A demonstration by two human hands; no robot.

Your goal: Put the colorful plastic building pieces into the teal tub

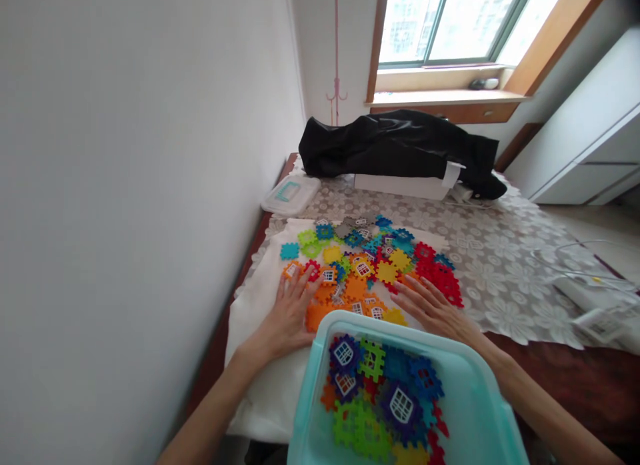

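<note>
Colourful interlocking plastic tiles lie in a loose pile on a white cloth over the table. My left hand rests at the pile's left side, fingers spread and touching orange tiles. On the opposite side, my right hand lies with fingers stretched over the yellow and orange pieces, beside a cluster of red tiles. Between my forearms stands a turquoise plastic bin, nearest to me. More tiles lie inside it, some green, purple and blue, several with white window inserts.
A clear lid with a turquoise handle lies at the table's far left. Behind the pile, black covering drapes over a white box. A white wall borders the left; cables and a white object are at right.
</note>
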